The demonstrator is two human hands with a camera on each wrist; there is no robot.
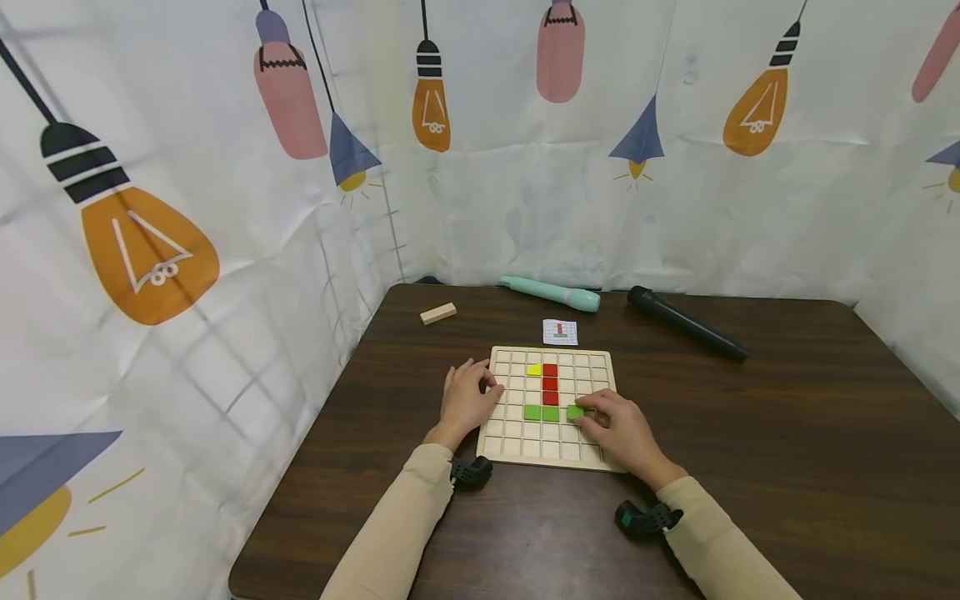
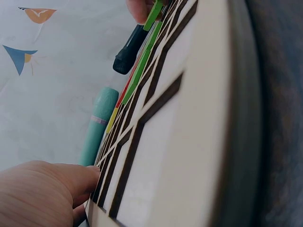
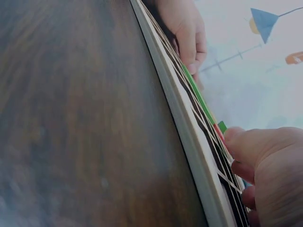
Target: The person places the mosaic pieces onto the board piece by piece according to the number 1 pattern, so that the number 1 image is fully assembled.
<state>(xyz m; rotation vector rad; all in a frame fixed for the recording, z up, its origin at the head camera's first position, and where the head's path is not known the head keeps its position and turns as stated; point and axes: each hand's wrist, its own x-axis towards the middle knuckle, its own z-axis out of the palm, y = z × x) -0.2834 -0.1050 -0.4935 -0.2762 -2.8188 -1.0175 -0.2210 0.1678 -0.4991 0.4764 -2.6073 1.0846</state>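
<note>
A pale wooden grid board point(image 1: 546, 451) lies on the dark table. Set in its squares are a yellow piece point(image 1: 534, 370), a column of red squares point(image 1: 550, 384) and two green squares point(image 1: 541, 413) side by side. My right hand point(image 1: 626, 429) pinches another green square point(image 1: 573, 412) between thumb and fingertips, just right of that green pair. In the left wrist view this green square point(image 2: 153, 15) is tilted above the board. My left hand point(image 1: 467, 402) rests at the board's left edge, thumb touching it, fingers loosely bent.
Beyond the board lies a small card point(image 1: 560, 332) printed with a coloured grid pattern. A wooden block point(image 1: 438, 314) sits at the back left. A mint-green microphone-shaped object point(image 1: 555, 293) and a black microphone-shaped one point(image 1: 686, 323) lie along the back. Printed curtains point(image 1: 510, 217) hang behind the table point(image 1: 787, 417).
</note>
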